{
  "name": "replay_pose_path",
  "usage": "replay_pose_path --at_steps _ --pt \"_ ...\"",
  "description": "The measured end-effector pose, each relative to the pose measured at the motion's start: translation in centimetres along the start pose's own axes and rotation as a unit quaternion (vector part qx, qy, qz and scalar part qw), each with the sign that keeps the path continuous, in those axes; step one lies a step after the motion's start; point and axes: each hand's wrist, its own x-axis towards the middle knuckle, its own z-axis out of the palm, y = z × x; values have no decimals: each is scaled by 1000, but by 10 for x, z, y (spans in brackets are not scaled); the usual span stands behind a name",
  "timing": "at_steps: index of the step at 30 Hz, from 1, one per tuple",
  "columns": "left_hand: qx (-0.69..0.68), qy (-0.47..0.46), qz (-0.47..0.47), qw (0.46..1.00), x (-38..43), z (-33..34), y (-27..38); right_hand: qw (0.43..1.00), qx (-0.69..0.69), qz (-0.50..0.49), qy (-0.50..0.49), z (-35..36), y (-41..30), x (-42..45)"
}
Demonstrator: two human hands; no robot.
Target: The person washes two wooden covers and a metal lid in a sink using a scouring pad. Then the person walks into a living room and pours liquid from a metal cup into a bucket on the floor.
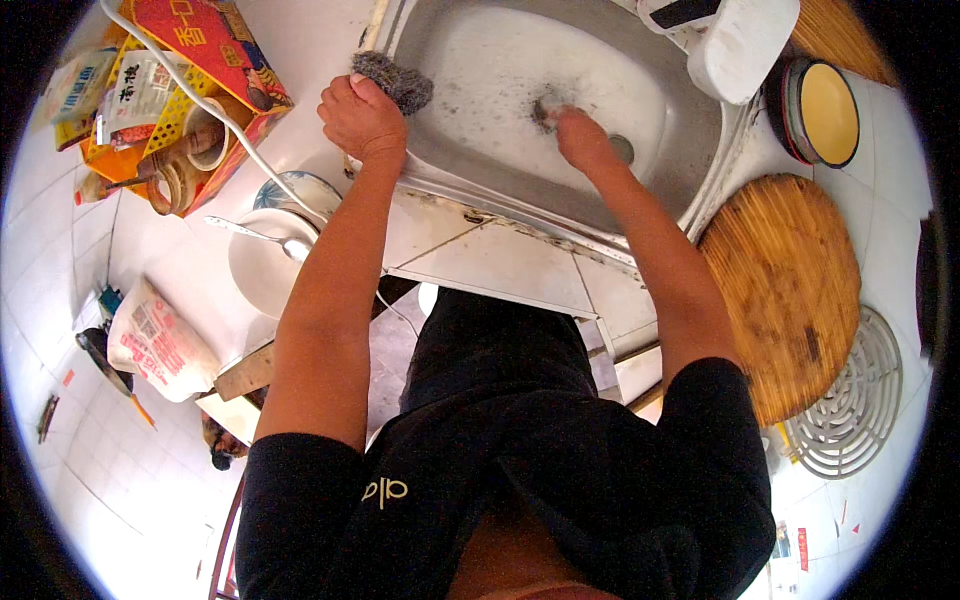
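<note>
My left hand (364,120) is closed around a grey wire scouring pad (397,81) at the left rim of a stainless steel sink (690,161). Part of the pad sticks out past my thumb. Inside the basin, my right hand (581,139) reaches down to the whitish, sudsy water (495,82). Dark specks and a small dark patch (541,112) lie by its blurred fingertips; I cannot tell whether they grip anything. A round drain fitting (621,148) shows just beside that hand.
Left of the sink stand a white bowl (259,266) with a metal spoon (251,229) across it, and a red-and-yellow box (262,71) holding jars and packets. A white cable (202,97) crosses there. On the right are a round wooden board (787,300), a yellow-lined enamel bowl (827,112) and a slotted rack (855,420).
</note>
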Motion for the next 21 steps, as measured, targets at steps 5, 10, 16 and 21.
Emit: replay_pose_path --at_steps 5,10,16,21 --pt "-4 -5 12 1000 -2 3 7 984 -132 -45 -115 -2 -12 25" --pt "-13 6 13 1000 -1 0 3 971 -184 -4 -151 10 -21 27" --pt "11 16 0 1000 5 -10 -6 966 96 4 -239 50 7 81" --pt "20 12 -6 1000 1 -8 -18 981 -44 37 -188 34 -35 56"
